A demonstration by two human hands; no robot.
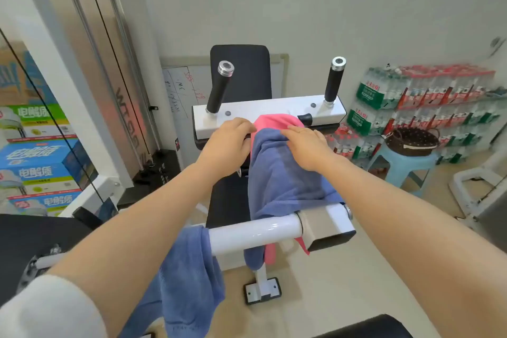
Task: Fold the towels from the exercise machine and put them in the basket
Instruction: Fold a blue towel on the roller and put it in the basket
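Observation:
A blue towel (285,181) lies draped over the black pad and white bar of the exercise machine (255,233), on top of a pink towel (270,122) whose far end shows near the handles. My left hand (229,145) pinches the blue towel's far left corner. My right hand (307,145) rests on its far right corner, fingers curled onto the cloth. A second blue towel (189,277) hangs over the white bar at the lower left. The dark woven basket (411,141) sits on a light blue stool (403,167) at the right.
Two black upright handles (219,88) (334,79) stand on the machine's white block. Stacked packs of bottled water (428,101) line the right wall behind the stool. Drink cartons (38,162) are piled at the left behind the weight-stack frame (109,63). Another white machine frame (477,186) stands at the far right.

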